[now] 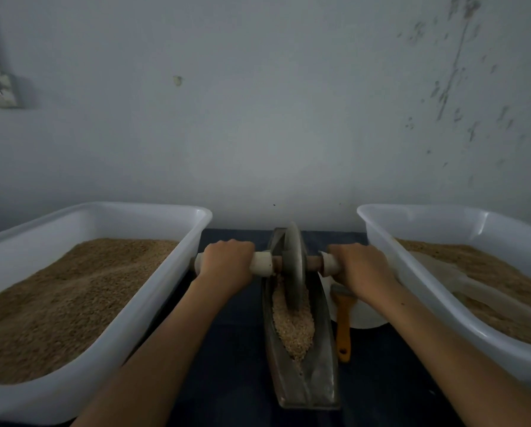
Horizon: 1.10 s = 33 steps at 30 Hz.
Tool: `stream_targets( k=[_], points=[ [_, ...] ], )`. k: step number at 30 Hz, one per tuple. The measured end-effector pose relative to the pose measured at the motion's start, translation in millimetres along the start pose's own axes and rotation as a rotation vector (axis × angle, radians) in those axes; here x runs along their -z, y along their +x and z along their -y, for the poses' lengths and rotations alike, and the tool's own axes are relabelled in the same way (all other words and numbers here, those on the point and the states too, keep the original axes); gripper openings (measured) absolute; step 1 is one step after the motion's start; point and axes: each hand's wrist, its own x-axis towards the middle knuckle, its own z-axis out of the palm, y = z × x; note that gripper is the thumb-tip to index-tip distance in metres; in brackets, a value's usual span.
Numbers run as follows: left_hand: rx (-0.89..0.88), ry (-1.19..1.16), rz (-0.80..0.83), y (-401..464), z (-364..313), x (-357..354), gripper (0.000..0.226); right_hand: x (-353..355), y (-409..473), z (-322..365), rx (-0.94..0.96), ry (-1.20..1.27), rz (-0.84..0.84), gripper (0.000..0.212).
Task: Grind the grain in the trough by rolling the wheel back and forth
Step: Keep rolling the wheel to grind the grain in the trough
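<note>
A narrow dark metal trough (325,383) runs away from me down the middle of the dark table. Pale crushed grain (293,328) fills its near half. A grey metal wheel (293,266) stands upright in the trough towards its far end, on a wooden axle with pale handles. My left hand (227,260) grips the left handle (262,263). My right hand (361,268) grips the right handle (330,265). Both forearms reach forward from the bottom edge.
A white plastic tub (153,291) full of brown grain stands to the left of the trough. Another white tub (412,285) with grain and a pale scoop stands to the right. An orange-handled brush (343,322) lies beside the trough on a white plate. A grey wall rises behind.
</note>
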Motion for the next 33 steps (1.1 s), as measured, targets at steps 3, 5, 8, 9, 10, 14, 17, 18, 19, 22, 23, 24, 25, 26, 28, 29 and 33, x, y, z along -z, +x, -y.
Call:
stream_targets(
  k=[3, 5, 8, 9, 10, 14, 17, 18, 19, 22, 23, 24, 25, 26, 28, 29, 33],
  points=[
    [-0.012, -0.022, 0.142, 2.2, 4.5, 0.4, 0.035, 7.3, 3.2, 1.2, 0.017, -0.025, 0.129, 0.013],
    [-0.009, -0.091, 0.302, 3.1, 8.8, 1.7, 0.044, 12.6, 5.1, 2.4, 0.056, -0.069, 0.187, 0.015],
    [-0.032, -0.192, 0.462, 3.6, 13.4, 3.2, 0.047, 20.0, 4.6, 3.1, 0.099, -0.114, 0.293, 0.011],
    [-0.041, -0.214, 0.488, 3.3, 14.5, 3.6, 0.044, 22.5, 4.3, 3.6, 0.105, -0.115, 0.335, 0.01],
    [-0.048, -0.232, 0.506, 3.5, 15.4, 3.8, 0.041, 24.5, 3.7, 4.0, 0.106, -0.113, 0.37, 0.01],
    [-0.048, -0.244, 0.495, 5.0, 16.5, 0.5, 0.035, 26.6, 3.9, 6.0, 0.089, -0.104, 0.386, 0.011],
    [-0.036, -0.209, 0.407, 6.3, 14.9, -2.4, 0.041, 20.4, 3.8, 7.1, 0.058, -0.101, 0.292, 0.014],
    [-0.027, -0.195, 0.363, 6.7, 13.7, -3.5, 0.041, 17.7, 3.2, 7.3, 0.045, -0.096, 0.242, 0.019],
    [-0.017, -0.182, 0.319, 7.0, 12.7, -4.6, 0.041, 15.0, 2.6, 7.4, 0.038, -0.095, 0.186, 0.022],
    [-0.008, -0.149, 0.192, 5.9, 10.5, -8.4, 0.037, 6.2, 0.5, 7.6, 0.04, -0.109, 0.015, 0.027],
    [-0.01, -0.147, 0.155, 4.9, 10.4, -9.5, 0.036, 3.9, 0.3, 7.8, 0.049, -0.125, -0.024, 0.028],
    [-0.008, -0.152, 0.127, 3.9, 10.4, -10.1, 0.035, 2.2, 0.1, 7.6, 0.052, -0.136, -0.048, 0.029],
    [-0.006, -0.16, 0.108, 3.0, 10.7, -10.3, 0.033, 1.6, 0.5, 7.4, 0.054, -0.137, -0.061, 0.03],
    [-0.006, -0.166, 0.099, 2.4, 11.0, -10.2, 0.032, 1.4, 0.9, 7.0, 0.053, -0.134, -0.058, 0.03],
    [-0.015, -0.156, 0.099, 1.9, 11.0, -8.8, 0.031, 2.9, 2.2, 6.8, 0.051, -0.134, -0.028, 0.027],
    [-0.019, -0.142, 0.109, 1.9, 10.9, -7.5, 0.032, 4.6, 3.0, 6.8, 0.046, -0.134, -0.001, 0.023],
    [-0.035, -0.105, 0.23, 3.5, 10.5, -0.3, 0.039, 16.3, 3.8, 3.7, 0.041, -0.096, 0.21, 0.014]
  ],
)
